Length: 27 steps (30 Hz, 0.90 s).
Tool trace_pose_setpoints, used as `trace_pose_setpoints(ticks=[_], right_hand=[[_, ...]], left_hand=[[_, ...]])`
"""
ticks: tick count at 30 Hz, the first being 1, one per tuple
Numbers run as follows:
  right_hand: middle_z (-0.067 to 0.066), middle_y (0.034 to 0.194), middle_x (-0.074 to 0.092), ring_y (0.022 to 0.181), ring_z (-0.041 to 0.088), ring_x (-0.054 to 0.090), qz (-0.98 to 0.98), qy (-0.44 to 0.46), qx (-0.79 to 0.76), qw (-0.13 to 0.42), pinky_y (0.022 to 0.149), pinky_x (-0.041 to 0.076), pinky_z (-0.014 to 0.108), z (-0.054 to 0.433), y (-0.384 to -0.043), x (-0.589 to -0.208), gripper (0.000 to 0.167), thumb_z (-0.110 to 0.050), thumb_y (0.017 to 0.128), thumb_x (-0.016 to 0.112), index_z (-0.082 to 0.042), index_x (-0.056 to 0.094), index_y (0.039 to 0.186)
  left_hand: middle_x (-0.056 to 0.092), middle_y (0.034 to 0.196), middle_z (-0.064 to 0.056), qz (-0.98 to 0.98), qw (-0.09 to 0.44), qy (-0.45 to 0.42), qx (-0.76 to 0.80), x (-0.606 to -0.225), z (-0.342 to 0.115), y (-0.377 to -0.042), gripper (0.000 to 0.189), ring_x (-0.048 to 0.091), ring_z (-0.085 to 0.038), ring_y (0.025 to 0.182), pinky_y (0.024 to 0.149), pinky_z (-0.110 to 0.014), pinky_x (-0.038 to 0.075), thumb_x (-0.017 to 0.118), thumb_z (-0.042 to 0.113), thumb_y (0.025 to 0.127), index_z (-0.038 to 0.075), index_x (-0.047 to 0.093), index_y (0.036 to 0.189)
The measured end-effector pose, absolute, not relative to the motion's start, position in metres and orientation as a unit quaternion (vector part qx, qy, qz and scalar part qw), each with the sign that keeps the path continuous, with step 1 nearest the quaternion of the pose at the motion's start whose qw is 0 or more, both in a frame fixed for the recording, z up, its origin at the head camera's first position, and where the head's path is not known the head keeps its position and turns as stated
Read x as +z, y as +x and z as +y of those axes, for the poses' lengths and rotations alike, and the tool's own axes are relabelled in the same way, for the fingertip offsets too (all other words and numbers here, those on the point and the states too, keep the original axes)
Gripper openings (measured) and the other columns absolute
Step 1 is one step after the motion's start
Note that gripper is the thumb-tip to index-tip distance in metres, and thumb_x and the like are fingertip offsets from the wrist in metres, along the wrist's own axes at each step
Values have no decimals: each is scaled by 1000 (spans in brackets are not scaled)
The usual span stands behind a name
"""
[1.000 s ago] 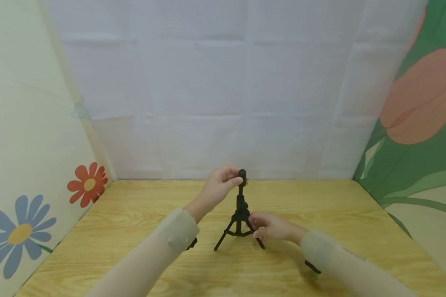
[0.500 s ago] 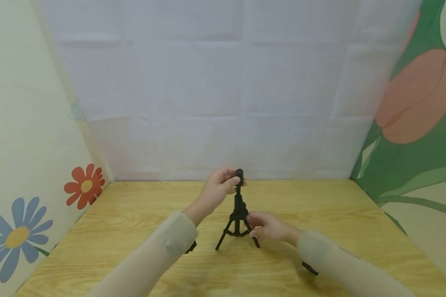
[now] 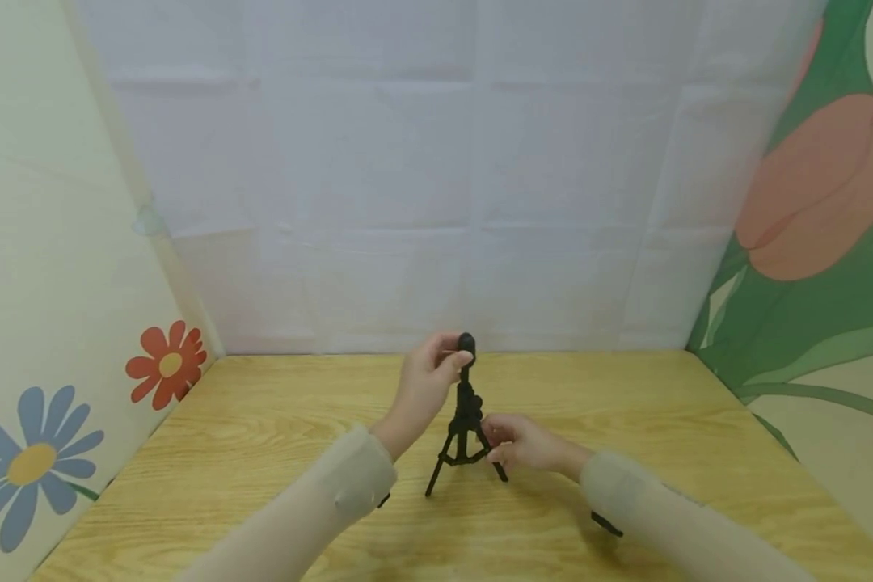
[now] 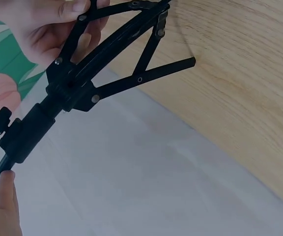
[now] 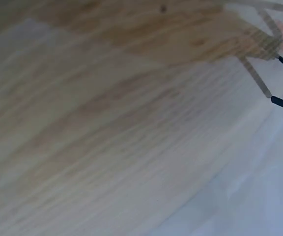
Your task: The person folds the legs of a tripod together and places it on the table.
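Red flower (image 3: 164,365) on wall, well left of left hand. Left hand (image 3: 423,388) pinching top of black tripod (image 3: 463,404). Tripod between hands, roughly upright, legs spread, visible feet on wooden table (image 3: 298,453). Right hand (image 3: 529,445), lower, gripping nearest tripod leg (image 3: 501,470). Pink tulip (image 3: 815,194) on wall, well right of right hand.

A tripod (image 3: 464,408) stood on a table (image 3: 298,404), about midway between its sides, with a sheet (image 3: 378,178) behind the table. The left hand (image 3: 425,380) was at the tripod's top, the right hand (image 3: 525,444) lower, at the leg on the right. Left of the table rose a wall bearing flowers (image 3: 167,364); on its right, another bearing a tulip (image 3: 815,194).
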State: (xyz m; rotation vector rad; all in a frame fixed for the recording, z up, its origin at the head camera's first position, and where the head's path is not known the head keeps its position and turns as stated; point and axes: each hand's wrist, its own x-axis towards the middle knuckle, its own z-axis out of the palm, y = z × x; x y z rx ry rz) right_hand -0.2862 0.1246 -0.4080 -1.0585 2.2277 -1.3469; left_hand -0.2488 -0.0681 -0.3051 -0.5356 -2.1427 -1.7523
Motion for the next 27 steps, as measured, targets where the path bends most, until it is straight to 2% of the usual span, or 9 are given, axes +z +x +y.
trace_pose_setpoints(ticks=[5, 9, 14, 20, 27], right_hand=[[6, 89, 53, 82, 17, 60, 786, -367, -467, 168, 62, 56, 40, 125, -288, -408, 13, 1, 93, 61, 0, 51, 101], [12, 94, 62, 82, 22, 63, 792, -363, -462, 165, 63, 57, 41, 125, -288, -408, 14, 1, 94, 59, 3, 53, 107], [11, 91, 61, 86, 27, 65, 791, -369, -462, 158, 62, 57, 38, 124, -287, -410, 11, 3, 94, 58, -1, 52, 102], [7, 93, 58, 90, 24, 64, 792, -370, -459, 156, 63, 57, 34, 122, -288, -412, 11, 2, 95, 58, 1, 52, 104], [9, 99, 58, 90, 21, 61, 793, -363, -466, 148, 63, 57, 34, 121, -290, -411, 16, 2, 94, 60, 5, 52, 109]], left_hand=[[66, 101, -14, -745, 174, -187, -616, -308, -66, -250, 16, 66, -25, 91, 78, -36, 56, 63, 6, 94, -4, 62, 106], [66, 96, -11, -757, 194, -185, -596, -311, -65, -249, 13, 65, -22, 83, 70, -31, 54, 65, 8, 93, -2, 63, 100], [67, 90, -9, -776, 189, -180, -573, -329, -67, -251, 8, 62, -17, 77, 65, -24, 52, 66, 6, 92, -2, 64, 95], [67, 96, -14, -772, 186, -189, -578, -337, -71, -251, 11, 68, -25, 83, 70, -32, 56, 65, 6, 93, -3, 62, 98], [66, 99, -14, -775, 165, -180, -583, -334, -71, -255, 13, 68, -26, 89, 72, -36, 56, 64, 7, 94, -3, 62, 100]])
